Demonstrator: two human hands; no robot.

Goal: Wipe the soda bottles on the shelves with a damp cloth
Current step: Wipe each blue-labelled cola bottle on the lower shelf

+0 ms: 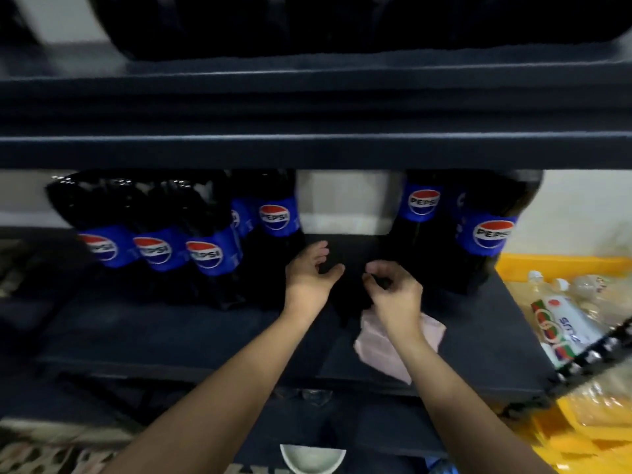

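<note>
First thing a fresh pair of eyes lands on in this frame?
The Pepsi bottles with bright blue labels, standing along the back of the dark shelf, with a gap in the middle. In that gap the left hand reaches in open, the right hand curls beside it, and a pale pink cloth lies under the right wrist.

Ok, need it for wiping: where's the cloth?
The pink cloth lies on the dark shelf, under the right hand, before the gap between Pepsi bottles.
</note>
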